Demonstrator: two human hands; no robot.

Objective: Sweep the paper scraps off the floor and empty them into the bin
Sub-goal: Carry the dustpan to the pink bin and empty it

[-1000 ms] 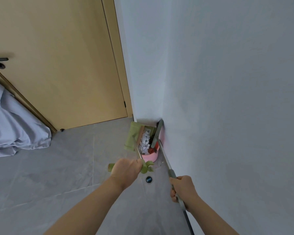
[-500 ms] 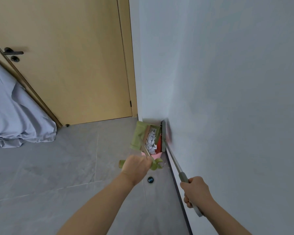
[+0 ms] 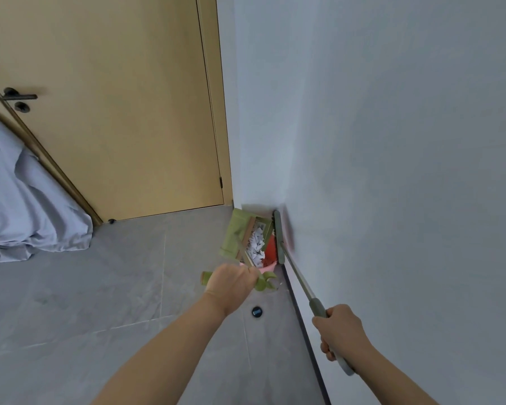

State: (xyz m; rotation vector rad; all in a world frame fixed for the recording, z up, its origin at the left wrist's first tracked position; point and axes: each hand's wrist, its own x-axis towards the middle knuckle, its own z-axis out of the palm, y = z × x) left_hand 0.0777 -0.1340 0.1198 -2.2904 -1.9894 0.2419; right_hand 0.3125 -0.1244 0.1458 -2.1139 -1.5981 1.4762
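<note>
Grey matte floor tiles [image 3: 100, 287] meet smooth wall. Left hand [image 3: 231, 283] grips the green plastic dustpan [image 3: 234, 235] holding white paper scraps [image 3: 256, 244], over the pink bin [image 3: 268, 268] at 12 o'clock; right hand [image 3: 343, 331] is curled round the slim metal broom [image 3: 297, 276].

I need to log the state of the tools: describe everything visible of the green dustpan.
The green dustpan looks like matte olive plastic, with a thin upright handle ending in a green grip. The left hand holds that grip. The pan is tilted in the corner beside the door frame, its open side turned toward the red bin. White paper scraps lie piled at its mouth. The broom head stands just beyond the bin, against the wall.
</note>
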